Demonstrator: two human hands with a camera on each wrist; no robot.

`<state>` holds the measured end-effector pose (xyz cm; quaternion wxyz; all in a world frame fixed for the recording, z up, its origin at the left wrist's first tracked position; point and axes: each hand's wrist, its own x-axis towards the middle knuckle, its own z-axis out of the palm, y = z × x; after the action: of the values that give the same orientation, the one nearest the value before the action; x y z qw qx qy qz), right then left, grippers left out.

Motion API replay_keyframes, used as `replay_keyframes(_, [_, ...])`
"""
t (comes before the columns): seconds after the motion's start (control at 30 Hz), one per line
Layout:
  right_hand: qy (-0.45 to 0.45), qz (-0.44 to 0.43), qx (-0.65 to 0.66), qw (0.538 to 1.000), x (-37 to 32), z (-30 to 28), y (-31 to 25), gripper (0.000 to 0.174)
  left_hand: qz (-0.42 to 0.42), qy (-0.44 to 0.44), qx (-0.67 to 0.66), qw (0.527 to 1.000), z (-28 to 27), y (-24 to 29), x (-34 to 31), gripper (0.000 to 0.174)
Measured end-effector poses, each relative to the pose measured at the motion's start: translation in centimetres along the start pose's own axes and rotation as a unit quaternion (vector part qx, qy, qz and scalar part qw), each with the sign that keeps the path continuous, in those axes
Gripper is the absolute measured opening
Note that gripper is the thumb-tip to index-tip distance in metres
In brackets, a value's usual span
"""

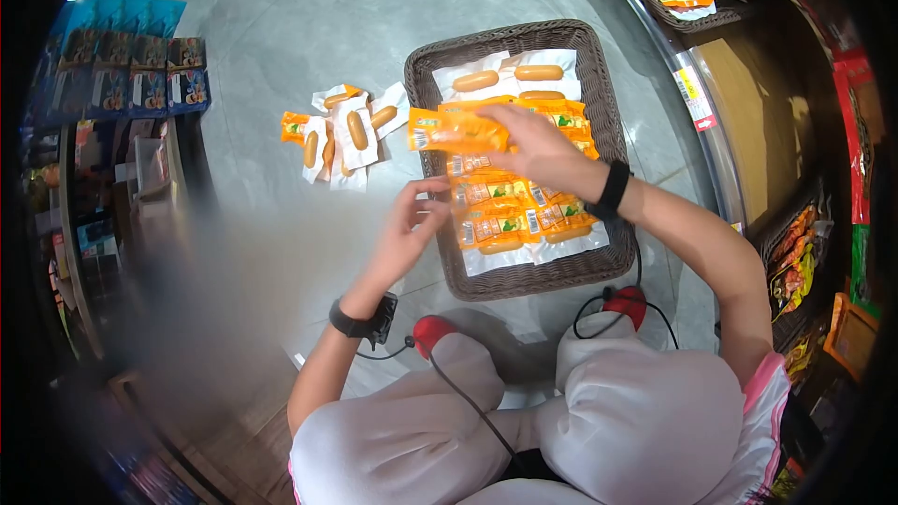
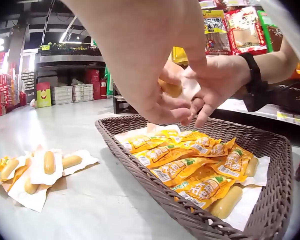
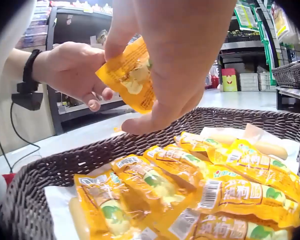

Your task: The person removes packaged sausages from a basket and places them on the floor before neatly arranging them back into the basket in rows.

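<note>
A brown woven basket (image 1: 617, 145) holds rows of orange sausage packets (image 1: 491, 224), some lying with their pale backs up. My right hand (image 1: 538, 145) pinches one orange packet (image 1: 454, 131) above the basket's left side; in the right wrist view the packet (image 3: 132, 75) hangs between thumb and fingers. My left hand (image 1: 407, 234) is at the basket's left rim with bent, relaxed fingers and nothing in them; in the right wrist view this hand (image 3: 72, 70) is beside the held packet. On the floor left of the basket lies a loose pile of packets (image 1: 355, 131), mostly pale side up.
Shelves with blue hanging packs (image 1: 145, 75) stand on the left. On the right are a shelf edge with a price label (image 1: 697, 98) and another snack basket (image 1: 683, 14). Black cables (image 1: 468, 402) run from the wrists past my knees and red shoes (image 1: 433, 332).
</note>
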<state>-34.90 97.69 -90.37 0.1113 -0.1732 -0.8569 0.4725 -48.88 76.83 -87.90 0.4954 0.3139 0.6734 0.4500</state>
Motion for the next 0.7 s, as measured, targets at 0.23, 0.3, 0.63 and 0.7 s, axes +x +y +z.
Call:
replay_keyframes(0.23, [0.037, -0.034, -0.117, 0.992, 3.2, -1.5, 3.9, 0.03, -0.055, 0.055, 0.095, 0.992, -4.1, -2.7, 0.7, 0.025])
replay_keyframes(0.3, [0.047, -0.068, -0.166, 0.983, 3.5, -1.2, 5.3, 0.032, -0.065, 0.077, 0.138, 0.985, -5.1, -4.1, 0.8, 0.024])
replay_keyframes(0.63, [-0.048, -0.067, -0.29, 0.953, 2.7, 0.2, 5.5, 0.04, 0.017, 0.203, 0.375, 0.904, -9.1, -7.3, 2.4, 0.044])
replay_keyframes(0.7, [-0.039, -0.067, -0.316, 0.946, 2.4, 0.4, 5.6, 0.043, 0.039, 0.19, 0.395, 0.898, -9.8, -7.7, 3.2, 0.047])
